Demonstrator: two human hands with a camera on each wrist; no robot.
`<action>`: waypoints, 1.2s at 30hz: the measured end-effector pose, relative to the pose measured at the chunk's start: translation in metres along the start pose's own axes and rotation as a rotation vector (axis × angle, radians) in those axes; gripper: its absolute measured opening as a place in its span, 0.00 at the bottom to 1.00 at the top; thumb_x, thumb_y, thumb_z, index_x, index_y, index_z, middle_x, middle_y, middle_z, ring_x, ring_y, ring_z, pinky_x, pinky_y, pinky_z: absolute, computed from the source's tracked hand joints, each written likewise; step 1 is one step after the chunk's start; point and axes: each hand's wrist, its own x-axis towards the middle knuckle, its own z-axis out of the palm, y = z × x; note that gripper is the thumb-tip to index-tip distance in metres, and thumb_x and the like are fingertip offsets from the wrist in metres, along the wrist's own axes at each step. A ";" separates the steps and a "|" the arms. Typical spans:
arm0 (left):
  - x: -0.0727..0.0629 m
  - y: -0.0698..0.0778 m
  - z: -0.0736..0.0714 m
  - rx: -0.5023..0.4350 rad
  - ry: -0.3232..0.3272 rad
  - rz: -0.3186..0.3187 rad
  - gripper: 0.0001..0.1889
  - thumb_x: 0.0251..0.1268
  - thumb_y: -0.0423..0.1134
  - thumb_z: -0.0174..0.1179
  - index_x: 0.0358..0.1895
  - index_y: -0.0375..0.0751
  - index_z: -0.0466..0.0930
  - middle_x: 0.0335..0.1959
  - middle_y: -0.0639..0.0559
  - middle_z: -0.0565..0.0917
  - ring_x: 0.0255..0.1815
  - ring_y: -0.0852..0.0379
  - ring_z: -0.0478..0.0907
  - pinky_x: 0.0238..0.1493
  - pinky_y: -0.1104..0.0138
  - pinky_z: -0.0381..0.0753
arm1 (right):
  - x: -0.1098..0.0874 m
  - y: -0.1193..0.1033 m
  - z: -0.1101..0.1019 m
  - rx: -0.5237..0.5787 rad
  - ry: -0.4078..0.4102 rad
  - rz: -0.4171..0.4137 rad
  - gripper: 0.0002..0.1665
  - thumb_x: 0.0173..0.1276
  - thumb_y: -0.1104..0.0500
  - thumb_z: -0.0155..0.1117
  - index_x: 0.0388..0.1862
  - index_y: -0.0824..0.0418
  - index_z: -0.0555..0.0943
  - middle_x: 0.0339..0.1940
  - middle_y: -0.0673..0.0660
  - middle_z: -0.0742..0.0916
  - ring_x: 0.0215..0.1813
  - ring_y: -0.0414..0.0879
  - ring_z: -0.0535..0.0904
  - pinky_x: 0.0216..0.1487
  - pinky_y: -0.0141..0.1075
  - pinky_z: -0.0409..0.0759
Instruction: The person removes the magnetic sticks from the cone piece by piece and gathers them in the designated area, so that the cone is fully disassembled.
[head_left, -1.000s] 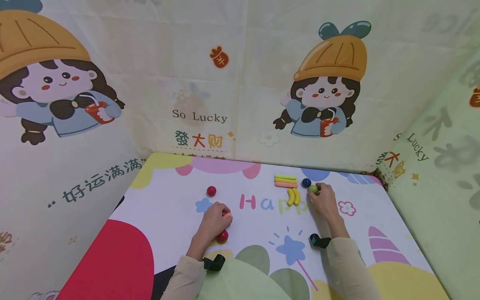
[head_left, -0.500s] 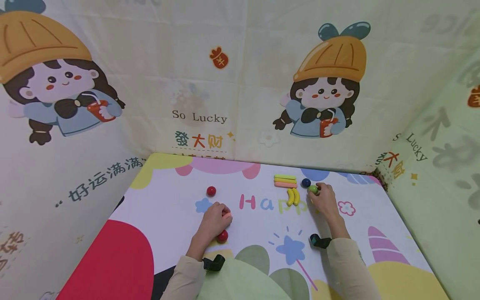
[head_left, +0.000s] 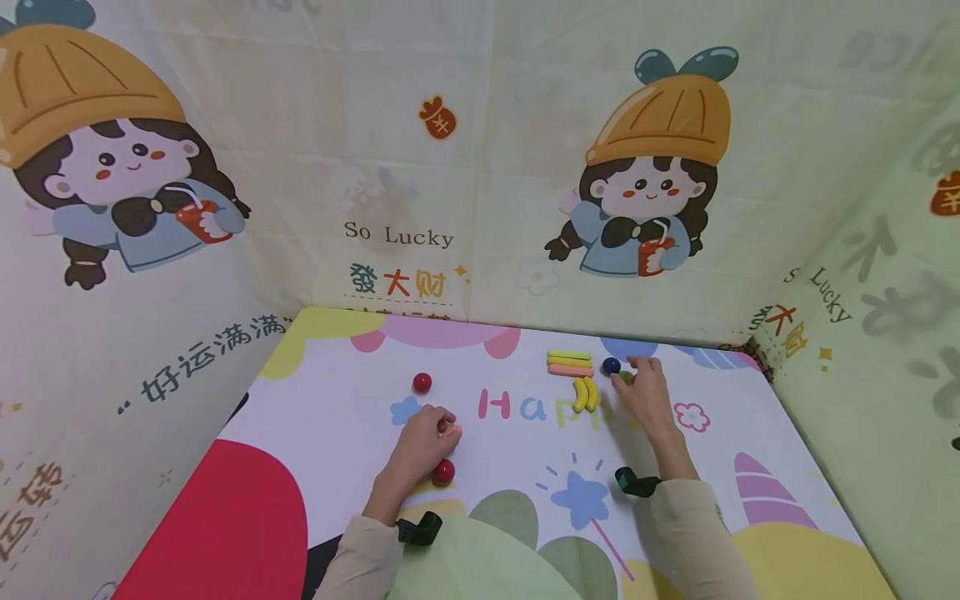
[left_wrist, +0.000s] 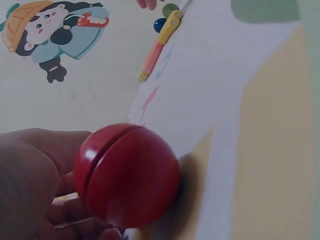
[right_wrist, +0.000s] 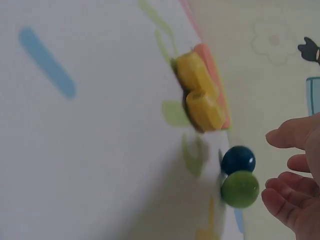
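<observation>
In the head view my left hand (head_left: 420, 446) rests low over the table, fingers loosely curled. A pinkish patch shows at its fingertips; I make out no held thing there. A glossy red ball (head_left: 443, 472) sits by that hand, and in the left wrist view this red ball (left_wrist: 131, 175), with a groove around it, hides part of the fingers. My right hand (head_left: 647, 396) is over a green ball (head_left: 626, 378), partly hidden in the head view. The right wrist view has its fingers spread, apart from the green ball (right_wrist: 240, 189), which touches a dark blue ball (right_wrist: 238, 160).
Two yellow toy bananas (head_left: 586, 394) lie left of the balls. Behind them are a yellow-green stick (head_left: 569, 356), a yellow stick and a salmon stick (head_left: 570, 370), side by side. Another red ball (head_left: 422, 382) is farther back. Printed cloth walls (head_left: 480, 167) enclose the table.
My right fingers have loosened from the green ball, which stays beside the blue ball. The left hand has shifted slightly left, with a wider gap between its thumb and fingers.
</observation>
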 end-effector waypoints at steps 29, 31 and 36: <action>-0.046 -0.001 -0.014 0.124 -0.028 -0.028 0.24 0.51 0.60 0.72 0.34 0.41 0.81 0.29 0.52 0.72 0.32 0.58 0.67 0.30 0.68 0.66 | -0.031 -0.072 0.031 0.073 -0.068 -0.169 0.29 0.69 0.56 0.67 0.64 0.70 0.74 0.57 0.67 0.78 0.52 0.58 0.79 0.54 0.50 0.82; -0.048 -0.001 -0.012 0.115 -0.021 -0.025 0.21 0.51 0.57 0.72 0.32 0.43 0.80 0.29 0.53 0.72 0.32 0.58 0.67 0.29 0.69 0.66 | -0.033 -0.075 0.034 0.072 -0.061 -0.185 0.29 0.68 0.56 0.68 0.63 0.70 0.75 0.56 0.67 0.78 0.49 0.57 0.80 0.51 0.48 0.82; -0.048 -0.001 -0.009 0.097 -0.011 -0.001 0.17 0.53 0.50 0.72 0.33 0.41 0.80 0.28 0.53 0.72 0.31 0.58 0.67 0.28 0.70 0.67 | -0.039 -0.082 0.042 0.070 -0.056 -0.206 0.27 0.67 0.57 0.69 0.60 0.69 0.77 0.54 0.66 0.79 0.46 0.56 0.78 0.45 0.43 0.80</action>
